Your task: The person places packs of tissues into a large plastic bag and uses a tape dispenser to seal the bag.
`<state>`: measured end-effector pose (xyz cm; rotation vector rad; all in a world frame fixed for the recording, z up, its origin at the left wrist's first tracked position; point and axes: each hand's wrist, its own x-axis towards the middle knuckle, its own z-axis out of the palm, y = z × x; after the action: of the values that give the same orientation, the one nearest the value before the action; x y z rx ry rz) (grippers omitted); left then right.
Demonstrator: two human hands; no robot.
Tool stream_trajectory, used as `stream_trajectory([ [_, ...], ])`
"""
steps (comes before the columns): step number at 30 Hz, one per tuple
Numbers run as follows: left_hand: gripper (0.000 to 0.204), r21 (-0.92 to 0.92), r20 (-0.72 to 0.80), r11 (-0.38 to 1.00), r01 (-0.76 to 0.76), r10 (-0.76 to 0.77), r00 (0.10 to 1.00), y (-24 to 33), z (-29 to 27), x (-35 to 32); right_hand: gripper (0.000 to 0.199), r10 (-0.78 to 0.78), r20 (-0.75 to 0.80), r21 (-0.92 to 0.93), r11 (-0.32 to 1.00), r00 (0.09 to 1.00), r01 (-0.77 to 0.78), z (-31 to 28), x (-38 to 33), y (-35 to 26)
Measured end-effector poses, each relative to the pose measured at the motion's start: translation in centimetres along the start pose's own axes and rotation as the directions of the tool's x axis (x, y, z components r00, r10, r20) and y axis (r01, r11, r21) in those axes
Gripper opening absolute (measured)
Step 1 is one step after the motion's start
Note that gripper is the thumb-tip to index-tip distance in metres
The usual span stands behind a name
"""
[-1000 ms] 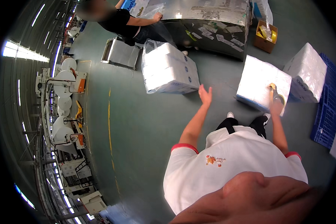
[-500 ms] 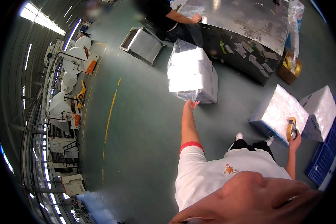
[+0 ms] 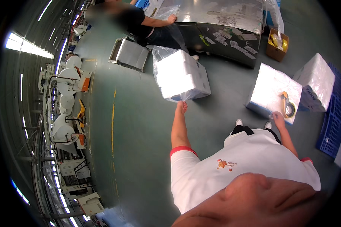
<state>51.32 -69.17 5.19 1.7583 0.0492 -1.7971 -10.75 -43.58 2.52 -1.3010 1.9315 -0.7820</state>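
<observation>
My left hand (image 3: pixel 182 106) is closed on the gathered end of a clear plastic bag (image 3: pixel 177 98). Inside the bag is a large block of white packs (image 3: pixel 182 73), tilted on the floor. To the right, my right hand (image 3: pixel 279 119) is at the near edge of a plastic-wrapped white bundle (image 3: pixel 274 85). Its fingers are pinched around a small, clear bit that I cannot make out. On top of that bundle, just beyond this hand, lies a yellow tape dispenser (image 3: pixel 285 100) with its roll.
A second wrapped bundle (image 3: pixel 316 81) stands beside a blue plastic pallet (image 3: pixel 331 113) at the right. Ahead is a metal table (image 3: pixel 216 13), with a co-worker (image 3: pixel 140 22) at its left end. A metal-framed cart (image 3: pixel 129 55) and a cardboard box (image 3: pixel 276 47) stand nearby.
My right hand has let go of the tape dispenser, which now lies on the wrapped bundle. My left hand still grips the bag, and the bagged block has tilted and turned.
</observation>
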Motion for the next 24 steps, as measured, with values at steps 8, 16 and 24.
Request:
stream_trajectory([
  [8, 0.021, -0.225, -0.060, 0.974, -0.024, 0.011, 0.998, -11.5, 13.2, -2.8, 0.017, -0.028, 0.298, 0.160, 0.987, 0.954, -0.021, -2.3, -0.3, 3.3],
  [16, 0.022, -0.375, -0.127, 0.925, 0.063, -0.119, 0.985, -29.5, 18.4, -7.6, 0.013, 0.084, 0.488, 0.270, 0.932, 0.869, -0.242, -9.0, -3.2, 17.5],
  [24, 0.022, -0.444, -0.084, 0.865, 0.233, -0.299, 0.950, -50.9, 17.8, -14.4, 0.027, 0.134, 0.731, -0.374, 0.899, 0.669, 0.228, -16.3, -7.9, 49.6],
])
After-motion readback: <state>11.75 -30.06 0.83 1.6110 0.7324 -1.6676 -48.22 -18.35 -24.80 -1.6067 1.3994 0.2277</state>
